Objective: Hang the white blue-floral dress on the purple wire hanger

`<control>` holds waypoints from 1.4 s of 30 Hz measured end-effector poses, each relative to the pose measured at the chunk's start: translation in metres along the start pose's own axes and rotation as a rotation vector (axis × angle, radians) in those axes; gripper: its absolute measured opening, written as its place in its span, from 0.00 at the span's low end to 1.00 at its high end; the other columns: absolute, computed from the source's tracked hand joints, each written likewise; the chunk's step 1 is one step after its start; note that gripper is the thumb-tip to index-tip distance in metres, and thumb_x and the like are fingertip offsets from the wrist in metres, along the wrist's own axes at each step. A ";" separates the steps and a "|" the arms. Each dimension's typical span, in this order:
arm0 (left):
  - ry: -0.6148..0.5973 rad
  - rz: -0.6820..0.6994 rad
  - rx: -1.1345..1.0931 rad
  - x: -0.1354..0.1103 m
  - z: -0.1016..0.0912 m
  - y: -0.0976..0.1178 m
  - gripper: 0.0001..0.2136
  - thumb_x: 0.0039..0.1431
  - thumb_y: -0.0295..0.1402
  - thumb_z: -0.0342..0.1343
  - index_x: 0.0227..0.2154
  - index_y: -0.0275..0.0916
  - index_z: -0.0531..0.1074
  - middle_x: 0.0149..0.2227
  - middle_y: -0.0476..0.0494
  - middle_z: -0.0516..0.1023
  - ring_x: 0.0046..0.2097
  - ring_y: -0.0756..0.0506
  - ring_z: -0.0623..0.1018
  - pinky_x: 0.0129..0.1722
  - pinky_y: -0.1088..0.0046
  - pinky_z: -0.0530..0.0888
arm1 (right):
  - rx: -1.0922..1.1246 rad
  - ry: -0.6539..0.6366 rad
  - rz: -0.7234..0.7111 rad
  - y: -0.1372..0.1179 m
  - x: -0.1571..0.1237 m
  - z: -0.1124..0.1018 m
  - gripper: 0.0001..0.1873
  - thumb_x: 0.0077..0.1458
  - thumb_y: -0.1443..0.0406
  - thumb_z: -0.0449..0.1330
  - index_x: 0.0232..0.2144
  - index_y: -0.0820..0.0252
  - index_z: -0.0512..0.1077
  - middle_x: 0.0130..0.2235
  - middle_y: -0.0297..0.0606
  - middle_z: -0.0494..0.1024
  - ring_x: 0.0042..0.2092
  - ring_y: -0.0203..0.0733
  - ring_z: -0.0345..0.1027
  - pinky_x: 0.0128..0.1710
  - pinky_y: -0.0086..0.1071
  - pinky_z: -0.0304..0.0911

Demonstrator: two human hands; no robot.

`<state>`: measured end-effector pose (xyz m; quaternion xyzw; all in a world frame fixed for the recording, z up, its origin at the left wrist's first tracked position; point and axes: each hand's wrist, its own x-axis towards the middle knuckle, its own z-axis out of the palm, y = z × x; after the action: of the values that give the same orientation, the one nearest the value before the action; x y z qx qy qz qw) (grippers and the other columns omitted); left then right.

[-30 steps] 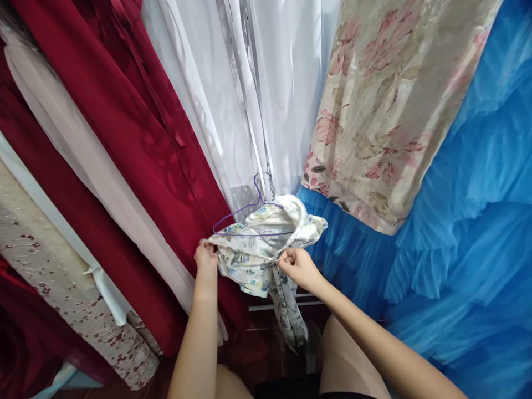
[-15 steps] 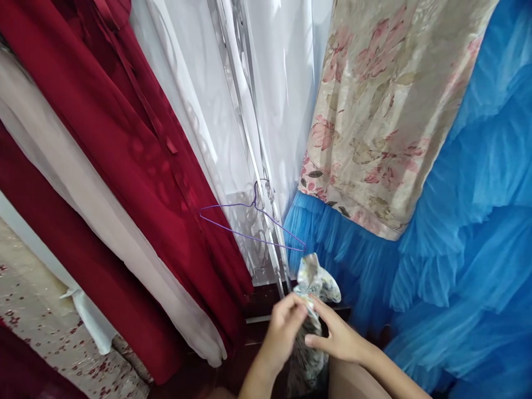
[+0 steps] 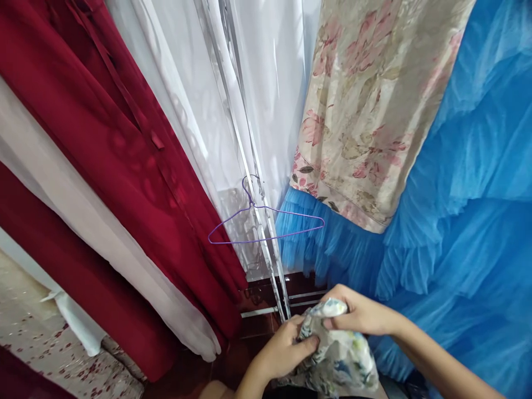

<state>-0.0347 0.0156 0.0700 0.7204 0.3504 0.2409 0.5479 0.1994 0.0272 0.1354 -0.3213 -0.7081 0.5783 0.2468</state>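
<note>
My left hand (image 3: 285, 348) and my right hand (image 3: 361, 315) are both closed on a small white floral garment (image 3: 341, 357), bunched low in front of me. The left grips its near side, the right pinches its top fold. Above them a bare purple wire hanger (image 3: 266, 224) hangs by its hook from a shiny vertical metal rail (image 3: 245, 144), with nothing on it.
Hanging clothes crowd all sides: a dark red dress (image 3: 103, 155) and a pale beige one (image 3: 83, 233) at left, white sheer fabric (image 3: 270, 83) behind, a cream floral dress (image 3: 366, 111) and blue tulle (image 3: 457, 221) at right. Dark wooden floor (image 3: 257, 327) shows below.
The floral garment has come off the purple hanger and moved down into both hands near my lap. The empty hanger has swung level on the rail.
</note>
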 end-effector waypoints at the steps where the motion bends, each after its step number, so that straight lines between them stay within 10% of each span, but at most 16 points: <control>1: 0.023 -0.037 0.063 -0.003 -0.001 -0.009 0.17 0.61 0.47 0.57 0.43 0.38 0.76 0.43 0.42 0.78 0.46 0.41 0.74 0.49 0.67 0.70 | -0.045 0.062 -0.010 -0.003 -0.002 -0.015 0.15 0.52 0.61 0.63 0.20 0.62 0.64 0.21 0.27 0.56 0.25 0.30 0.45 0.23 0.27 0.43; 5: 0.249 -0.088 0.346 -0.013 -0.026 -0.028 0.20 0.62 0.46 0.55 0.19 0.37 0.67 0.26 0.45 0.70 0.35 0.44 0.70 0.41 0.69 0.67 | -0.182 0.371 -0.070 -0.003 0.003 -0.095 0.12 0.46 0.63 0.64 0.17 0.61 0.67 0.19 0.30 0.61 0.24 0.32 0.50 0.24 0.28 0.46; 11: 0.395 0.035 0.225 -0.025 -0.049 0.017 0.22 0.69 0.46 0.46 0.23 0.36 0.67 0.27 0.47 0.68 0.32 0.47 0.67 0.34 0.73 0.64 | 0.046 0.708 -0.122 -0.024 0.083 -0.183 0.09 0.34 0.61 0.67 0.18 0.61 0.74 0.22 0.36 0.73 0.25 0.38 0.63 0.26 0.32 0.57; 19: 0.890 0.117 -0.194 -0.059 -0.100 0.034 0.18 0.63 0.47 0.55 0.40 0.37 0.78 0.38 0.42 0.80 0.39 0.44 0.76 0.45 0.69 0.71 | 0.102 0.269 -0.091 -0.064 0.163 -0.123 0.16 0.39 0.61 0.72 0.32 0.64 0.78 0.24 0.31 0.74 0.23 0.33 0.63 0.22 0.27 0.55; 25: 0.610 -0.004 0.226 -0.108 -0.199 0.024 0.12 0.53 0.42 0.65 0.22 0.40 0.77 0.26 0.45 0.77 0.32 0.43 0.74 0.36 0.70 0.70 | 0.070 0.235 -0.125 -0.064 0.149 -0.125 0.22 0.43 0.60 0.71 0.42 0.62 0.79 0.33 0.35 0.79 0.32 0.36 0.69 0.30 0.27 0.61; 31: 0.833 0.076 0.480 -0.064 -0.281 0.049 0.05 0.56 0.31 0.58 0.26 0.41 0.76 0.31 0.44 0.78 0.39 0.41 0.74 0.48 0.67 0.68 | 0.098 0.229 -0.104 -0.080 0.140 -0.121 0.19 0.40 0.62 0.73 0.38 0.63 0.81 0.35 0.39 0.82 0.36 0.39 0.73 0.34 0.28 0.64; 37: 0.854 0.318 0.356 0.015 -0.278 0.086 0.14 0.58 0.34 0.57 0.46 0.39 0.73 0.49 0.39 0.77 0.51 0.42 0.74 0.49 0.69 0.70 | 0.165 0.240 -0.061 -0.079 0.116 -0.096 0.25 0.45 0.60 0.72 0.47 0.59 0.78 0.40 0.39 0.82 0.37 0.40 0.73 0.36 0.30 0.66; 42: 0.872 0.292 0.413 0.018 -0.250 0.079 0.13 0.65 0.42 0.52 0.41 0.37 0.75 0.39 0.43 0.78 0.40 0.45 0.74 0.41 0.72 0.68 | -0.058 0.564 -0.076 -0.032 0.089 -0.097 0.20 0.46 0.51 0.70 0.29 0.63 0.77 0.27 0.35 0.76 0.29 0.38 0.66 0.27 0.29 0.59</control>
<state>-0.1867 0.1721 0.2156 0.6876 0.4826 0.5192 0.1574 0.2042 0.1525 0.1848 -0.4495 -0.6393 0.4359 0.4464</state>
